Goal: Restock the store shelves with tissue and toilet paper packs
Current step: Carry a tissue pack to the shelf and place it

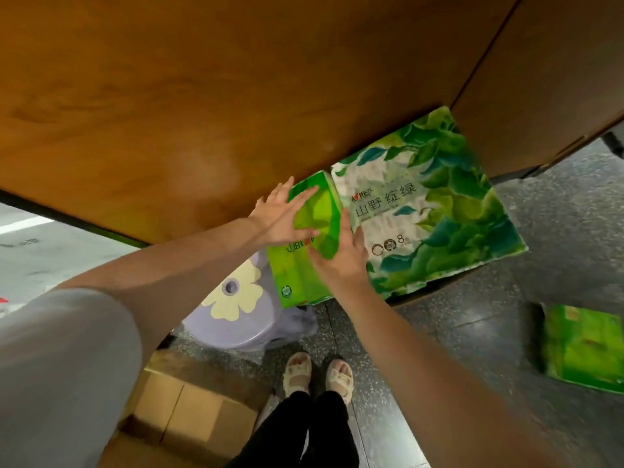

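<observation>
A bright green tissue pack is held between both hands at the front edge of the brown wooden shelf top. My left hand presses flat on its upper left face. My right hand grips its right side. Right beside it sits a large carton printed with green leaves and Chinese characters, partly tucked under the shelf top. Another green tissue pack lies on the floor at the right.
A lilac plastic stool with a cream flower print stands under the held pack. A brown cardboard box sits on the speckled grey floor at lower left. My feet in pale sandals stand between them.
</observation>
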